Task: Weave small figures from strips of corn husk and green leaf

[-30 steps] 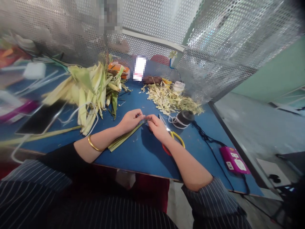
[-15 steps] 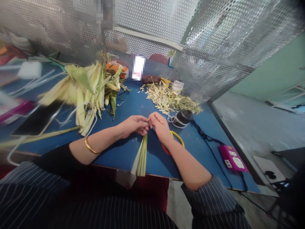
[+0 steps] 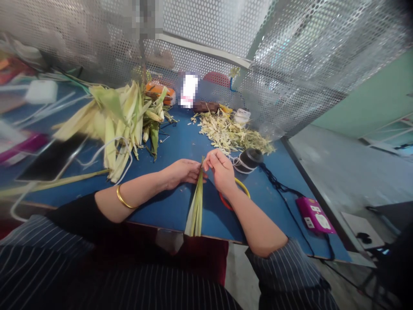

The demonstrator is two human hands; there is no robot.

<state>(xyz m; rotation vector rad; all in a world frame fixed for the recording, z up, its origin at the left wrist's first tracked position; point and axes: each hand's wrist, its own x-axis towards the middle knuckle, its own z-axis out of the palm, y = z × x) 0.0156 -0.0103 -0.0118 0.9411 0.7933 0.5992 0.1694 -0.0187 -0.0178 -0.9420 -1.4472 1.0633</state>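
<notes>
A bundle of pale green corn husk strips fans down toward the table's front edge. My left hand is closed around its narrow upper end, with the fingers behind the strips. Just to the right, my right hand is pinched beside the bundle's tip; whatever lies between its fingertips is too small to make out. Scissors with red and yellow handles lie partly hidden under my right wrist. A black spool with white cord around it stands beyond that hand.
A heap of corn husks lies at the left, near a dark phone and white cables. Shredded husk pieces are piled at the back. On the right sits a magenta power strip with black cords. Perforated panels border the table's rear.
The husk bundle has turned and spread, and more of its upper end now shows between my hands. My right hand has moved slightly right, away from my left fingertips.
</notes>
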